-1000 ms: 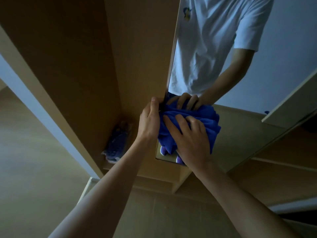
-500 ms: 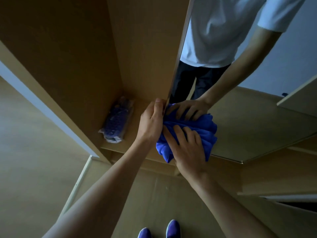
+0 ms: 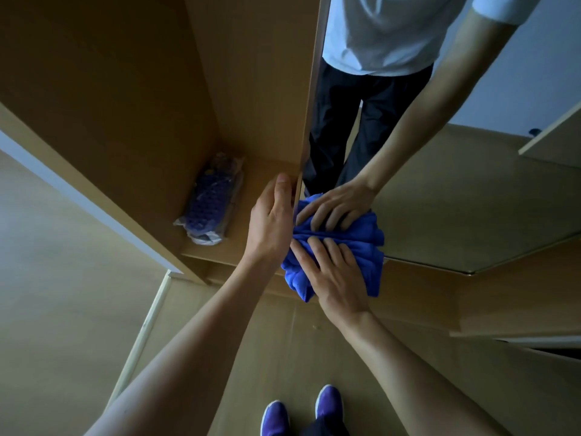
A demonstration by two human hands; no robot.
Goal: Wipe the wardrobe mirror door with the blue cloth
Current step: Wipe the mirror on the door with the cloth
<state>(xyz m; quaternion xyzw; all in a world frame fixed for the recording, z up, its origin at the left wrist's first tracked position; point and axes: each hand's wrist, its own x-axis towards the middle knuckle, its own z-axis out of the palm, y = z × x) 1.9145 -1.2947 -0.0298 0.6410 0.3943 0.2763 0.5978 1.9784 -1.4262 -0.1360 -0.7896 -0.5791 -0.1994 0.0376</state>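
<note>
brown floor [image 3: 78, 309] fills the bottom of the view, and two purple shoes [image 3: 273, 418] stand on it side by side, toes pointing at the wardrobe [image 3: 110, 89]. two bare arms reach up and away from the shoes. the right hand [image 3: 336, 275] lies flat with its fingers straight and a little spread, pressing the blue cloth [image 3: 371, 247] against the glass. the cloth is bunched up and full of folds. it sits low on the mirror door [image 3: 309, 121], just beside the door's left edge, and a bit of it hangs down past the bottom of the glass. the left hand [image 3: 270, 221] is touching the cloth's left side and holds the thin edge of the door, with one finger lying up along the edge and the other fingers hidden behind it. the door stands open, so its wood back faces the inside of the wardrobe. farther in, a clear plastic bag [image 3: 210, 212] with something purple inside lies on the wardrobe's bottom board, near the back corner. in the mirror you can see a hand on the cloth, an arm, dark trousers, a white shirt, more brown floor and a pale wall.
</note>
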